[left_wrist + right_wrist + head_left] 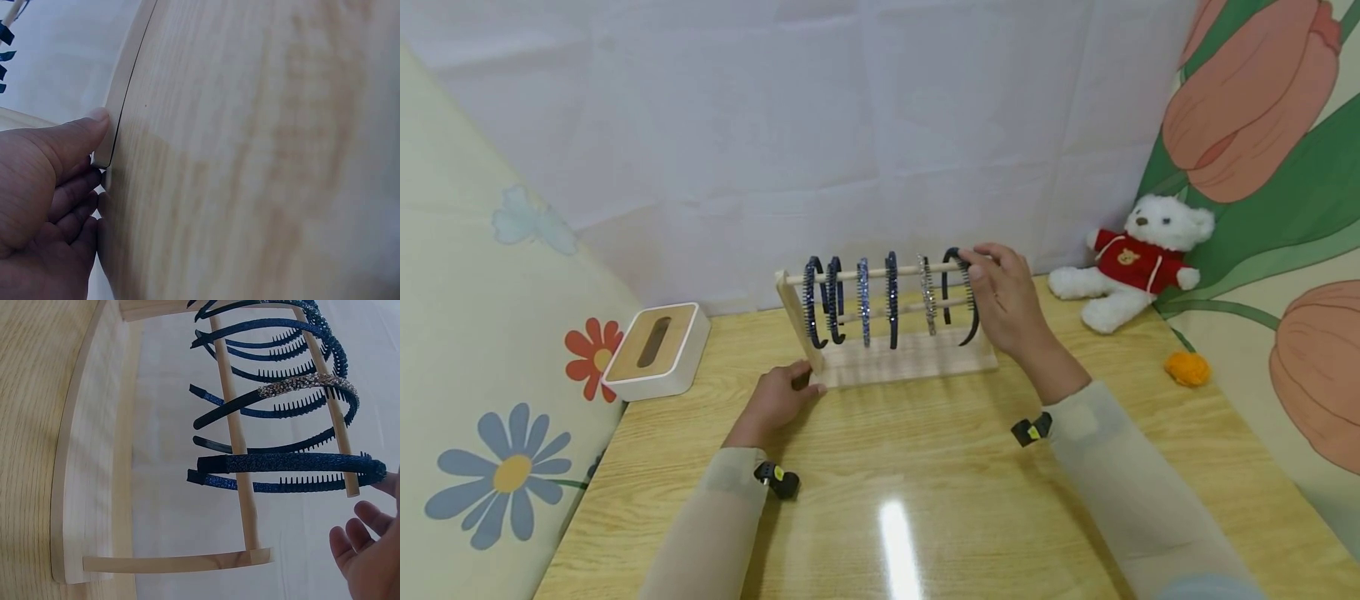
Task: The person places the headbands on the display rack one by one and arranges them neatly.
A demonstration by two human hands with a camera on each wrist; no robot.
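Observation:
A wooden headband rack (910,367) stands on the table, with several headbands over its upper rod, some dark blue and glittery. My left hand (778,398) grips the left front corner of the base; in the left wrist view the thumb (78,140) lies on the base edge, fingers curled below. At the rack's right end, my right hand (1009,304) pinches the top of a dark blue headband (294,464) near the free end of the upper rod (340,434). Its other fingers are loosely bent. Beside that headband hangs a silver glitter headband (928,296).
A white tissue box with a wooden top (658,346) stands left of the rack. To the right, a white teddy bear in a red top (1138,258) leans at the wall, with an orange fluffy ball (1187,368) in front. A white cloth (737,125) hangs behind.

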